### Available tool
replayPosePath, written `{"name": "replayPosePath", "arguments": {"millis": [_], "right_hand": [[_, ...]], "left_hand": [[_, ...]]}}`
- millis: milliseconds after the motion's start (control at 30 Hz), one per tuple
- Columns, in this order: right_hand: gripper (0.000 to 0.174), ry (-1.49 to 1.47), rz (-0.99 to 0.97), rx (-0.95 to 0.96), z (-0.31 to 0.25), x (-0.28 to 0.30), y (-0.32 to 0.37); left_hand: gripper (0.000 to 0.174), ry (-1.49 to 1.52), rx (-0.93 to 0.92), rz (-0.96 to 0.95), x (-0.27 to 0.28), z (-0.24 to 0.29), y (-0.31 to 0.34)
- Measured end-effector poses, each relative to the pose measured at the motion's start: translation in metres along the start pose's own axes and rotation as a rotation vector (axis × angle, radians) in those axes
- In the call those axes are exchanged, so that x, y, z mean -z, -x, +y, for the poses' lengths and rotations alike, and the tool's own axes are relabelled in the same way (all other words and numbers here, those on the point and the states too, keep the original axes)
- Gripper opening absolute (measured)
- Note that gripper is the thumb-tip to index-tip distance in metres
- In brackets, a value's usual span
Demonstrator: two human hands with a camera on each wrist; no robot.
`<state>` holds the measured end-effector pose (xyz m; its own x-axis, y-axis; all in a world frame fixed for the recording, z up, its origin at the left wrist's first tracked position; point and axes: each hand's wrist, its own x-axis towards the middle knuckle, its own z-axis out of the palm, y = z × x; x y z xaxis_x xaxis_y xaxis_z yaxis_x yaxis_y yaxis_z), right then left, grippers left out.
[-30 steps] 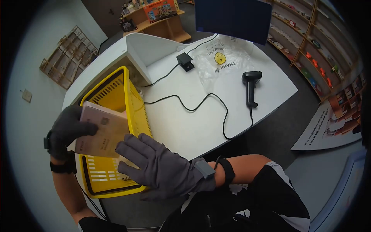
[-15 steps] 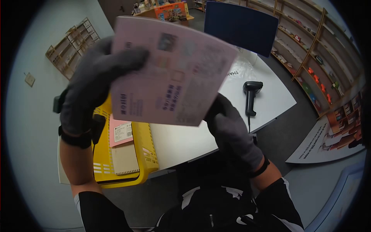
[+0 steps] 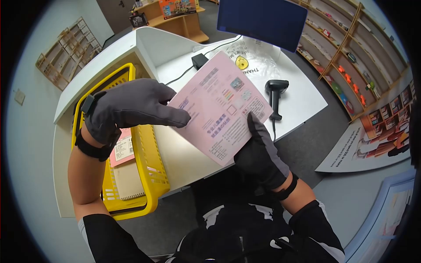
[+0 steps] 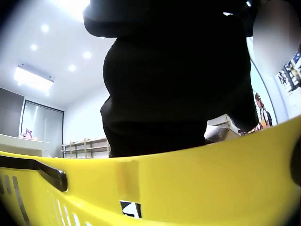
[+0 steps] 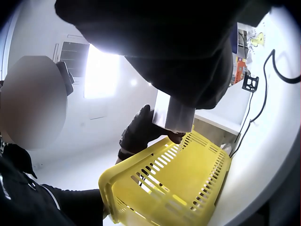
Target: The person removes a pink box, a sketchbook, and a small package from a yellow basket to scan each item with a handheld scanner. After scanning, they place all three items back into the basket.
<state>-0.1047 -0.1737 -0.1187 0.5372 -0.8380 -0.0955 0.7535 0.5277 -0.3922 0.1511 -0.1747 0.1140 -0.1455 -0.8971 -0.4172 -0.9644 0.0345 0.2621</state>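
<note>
Starting at the left, here's the yellow slotted plastic basket [image 3: 154, 188] on the white counter [image 3: 302, 96], with a pink item bearing a white label [image 3: 124, 148] and a beige spiral-bound notebook [image 3: 128, 179] inside. Over it reaches the gray-gloved left hand [image 3: 129, 105], its grip pinching the left corner of a pink printed booklet [image 3: 215, 111]! That booklet is up in the air, tilted, its printed face toward the head camera. Behind it sits a small black box-like device [image 3: 199, 60], then a clear plastic bag with a yellow face print [image 3: 263, 65]. Below, the gray-gloved right hand [image 3: 263, 158] has the booklet's lower right edge in its grip, thumb across the front. The dark flat monitor [image 3: 262, 23] stands at the back, and the black handheld scanner [image 3: 275, 98] lies just beside the booklet's right corner.
</note>
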Motion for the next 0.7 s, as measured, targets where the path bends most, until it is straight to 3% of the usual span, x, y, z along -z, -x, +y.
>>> {"name": "replayPosePath", "arguments": {"millis": [67,200,367,467,567,700], "right_hand": [[0.047,0.069,-0.071,0.077,0.007,0.002,-0.006],[0.055,-0.159,-0.066,-0.058,0.017,-0.024,-0.002],[0.059,0.062,-0.106,0.046,0.014,-0.026,-0.001],[0.061,0.143,-0.09,0.112,0.01,-0.022,0.0],[0.062,-0.03,-0.101,0.086,0.007,-0.023,0.002],[0.062,-0.003,-0.132,0.149,-0.005,-0.04,0.012]], "left_hand": [[0.076,0.108,-0.032,-0.019,-0.003,-0.011,-0.004],[0.078,0.253,-0.012,-0.042,-0.004,-0.034,-0.002],[0.077,0.333,0.0,-0.001,-0.008,-0.033,0.002],[0.076,0.33,-0.027,0.025,-0.011,-0.034,-0.002],[0.075,0.235,-0.056,0.106,-0.01,-0.025,0.001],[0.073,0.098,-0.143,0.207,0.007,0.002,0.003]]}}
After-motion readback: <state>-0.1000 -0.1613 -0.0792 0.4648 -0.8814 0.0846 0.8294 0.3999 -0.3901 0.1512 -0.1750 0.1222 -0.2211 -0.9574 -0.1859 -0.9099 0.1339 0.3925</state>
